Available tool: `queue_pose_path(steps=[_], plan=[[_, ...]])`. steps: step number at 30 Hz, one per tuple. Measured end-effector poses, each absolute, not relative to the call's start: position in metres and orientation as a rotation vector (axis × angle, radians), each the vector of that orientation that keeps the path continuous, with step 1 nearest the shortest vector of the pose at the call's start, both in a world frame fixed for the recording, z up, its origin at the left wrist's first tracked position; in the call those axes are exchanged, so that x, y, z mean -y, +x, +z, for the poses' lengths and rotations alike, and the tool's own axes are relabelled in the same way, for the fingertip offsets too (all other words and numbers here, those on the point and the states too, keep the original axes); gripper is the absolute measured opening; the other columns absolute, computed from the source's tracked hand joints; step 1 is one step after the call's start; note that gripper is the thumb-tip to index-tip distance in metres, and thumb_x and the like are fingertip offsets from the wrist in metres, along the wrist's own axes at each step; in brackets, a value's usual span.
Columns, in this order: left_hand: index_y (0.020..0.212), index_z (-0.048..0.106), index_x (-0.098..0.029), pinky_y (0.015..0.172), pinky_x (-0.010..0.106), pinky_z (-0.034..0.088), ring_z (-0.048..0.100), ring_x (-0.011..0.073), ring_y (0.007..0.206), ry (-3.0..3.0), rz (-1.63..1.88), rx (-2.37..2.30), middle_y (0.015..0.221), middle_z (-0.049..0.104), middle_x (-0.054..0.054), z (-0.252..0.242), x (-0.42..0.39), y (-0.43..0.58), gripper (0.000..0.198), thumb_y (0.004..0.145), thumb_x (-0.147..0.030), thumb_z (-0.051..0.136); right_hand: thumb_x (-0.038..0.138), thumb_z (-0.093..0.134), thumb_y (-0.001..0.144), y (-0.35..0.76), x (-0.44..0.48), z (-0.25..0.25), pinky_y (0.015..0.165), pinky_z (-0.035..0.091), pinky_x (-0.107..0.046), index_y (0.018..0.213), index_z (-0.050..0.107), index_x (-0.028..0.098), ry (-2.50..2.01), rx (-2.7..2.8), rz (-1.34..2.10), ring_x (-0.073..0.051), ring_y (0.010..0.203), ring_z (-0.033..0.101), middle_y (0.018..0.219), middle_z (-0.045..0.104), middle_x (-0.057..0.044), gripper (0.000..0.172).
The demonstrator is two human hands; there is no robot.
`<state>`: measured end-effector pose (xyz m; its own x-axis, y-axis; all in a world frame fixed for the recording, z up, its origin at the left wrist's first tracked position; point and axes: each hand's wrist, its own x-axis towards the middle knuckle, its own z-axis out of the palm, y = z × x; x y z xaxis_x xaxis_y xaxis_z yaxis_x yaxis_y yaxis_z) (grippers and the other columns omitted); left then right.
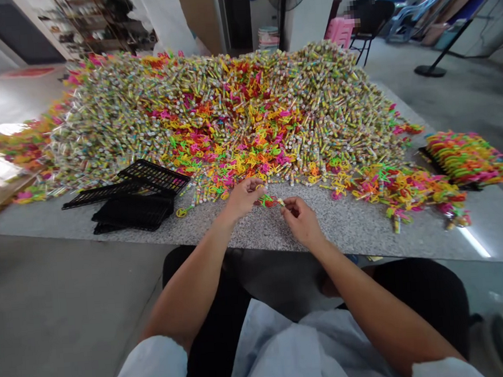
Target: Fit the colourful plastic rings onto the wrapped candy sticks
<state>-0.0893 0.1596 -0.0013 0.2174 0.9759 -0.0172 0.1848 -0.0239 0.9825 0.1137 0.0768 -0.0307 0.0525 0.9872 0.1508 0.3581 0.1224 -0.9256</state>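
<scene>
No lettering is showing clearly enough to read anywhere here. The small tubes (211, 99) heaped across the far half of the desk (280, 232) are carrying printed wrappers, but the print is blurring into specks of colour. The red patch (30, 72) lying on the floor at far left is looking like a sign or mat, yet nothing on it is coming through as words, numbers or a brand.
</scene>
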Motion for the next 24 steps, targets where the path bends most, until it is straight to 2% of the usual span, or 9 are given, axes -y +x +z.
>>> queue_pose_path(steps=[3, 7, 10, 12, 16, 20, 24], plan=[[0.119, 0.067, -0.017, 0.065, 0.025, 0.057, 0.065, 0.0157, 0.084, 1.356, 1.021, -1.080, 0.105, 0.067, 0.008, 0.004, -0.154, -0.080, 0.047, 0.081, -0.044, 0.077, 0.049, 0.058, 0.094, 0.108, -0.074, -0.021, 0.063, 0.050, -0.030, 0.110, 0.056, 0.024, -1.312, 1.300, 0.969, -0.016, 0.069, 0.061, 0.091, 0.069, -0.003, 0.029], [0.109, 0.066, -0.015, 0.066, 0.028, 0.059, 0.063, 0.0146, 0.081, 1.185, 1.161, -1.052, 0.100, 0.065, 0.006, 0.002, -0.146, -0.064, 0.044, 0.081, -0.047, 0.078, 0.053, 0.055, 0.094, 0.101, -0.071, -0.016, 0.047, 0.043, -0.026, 0.107, 0.051, 0.025, -1.264, 1.094, 1.102, -0.012, 0.053, 0.051, 0.087, 0.068, -0.001, 0.031], [0.105, 0.063, -0.015, 0.071, 0.032, 0.061, 0.063, 0.0139, 0.080, 1.120, 1.115, -0.992, 0.095, 0.063, 0.004, -0.001, -0.140, -0.055, 0.041, 0.080, -0.043, 0.079, 0.054, 0.057, 0.092, 0.104, -0.072, -0.018, 0.045, 0.042, -0.026, 0.104, 0.053, 0.025, -1.248, 1.041, 1.127, -0.011, 0.052, 0.051, 0.088, 0.067, -0.001, 0.032], [0.112, 0.063, -0.016, 0.075, 0.034, 0.061, 0.063, 0.0134, 0.081, 1.130, 1.045, -0.941, 0.095, 0.062, 0.003, -0.002, -0.138, -0.052, 0.041, 0.080, -0.037, 0.079, 0.054, 0.059, 0.091, 0.110, -0.074, -0.020, 0.045, 0.042, -0.025, 0.104, 0.054, 0.025, -1.229, 0.975, 1.101, -0.010, 0.052, 0.050, 0.089, 0.066, -0.001, 0.032], [0.131, 0.057, -0.020, 0.078, 0.031, 0.057, 0.064, 0.0132, 0.085, 1.226, 0.952, -0.888, 0.098, 0.064, 0.002, -0.003, -0.138, -0.053, 0.057, 0.078, -0.025, 0.078, 0.051, 0.063, 0.090, 0.129, -0.080, -0.017, 0.048, 0.044, -0.025, 0.106, 0.060, 0.025, -1.224, 1.032, 1.088, -0.012, 0.055, 0.052, 0.081, 0.063, 0.001, 0.031], [0.139, 0.053, -0.019, 0.076, 0.027, 0.050, 0.063, 0.0120, 0.082, 1.335, 0.903, -0.864, 0.092, 0.065, 0.001, -0.005, -0.138, -0.053, 0.065, 0.078, -0.021, 0.076, 0.049, 0.069, 0.088, 0.140, -0.083, -0.011, 0.048, 0.043, -0.026, 0.103, 0.069, 0.022, -1.268, 1.278, 1.129, -0.012, 0.054, 0.051, 0.072, 0.063, 0.001, 0.030], [0.144, 0.050, -0.019, 0.075, 0.027, 0.049, 0.061, 0.0117, 0.081, 1.352, 0.881, -0.851, 0.092, 0.064, 0.002, -0.005, -0.136, -0.050, 0.072, 0.077, -0.019, 0.077, 0.050, 0.071, 0.086, 0.141, -0.082, -0.010, 0.047, 0.045, -0.027, 0.102, 0.069, 0.021, -1.271, 1.248, 1.211, -0.013, 0.051, 0.053, 0.066, 0.061, 0.002, 0.033]])
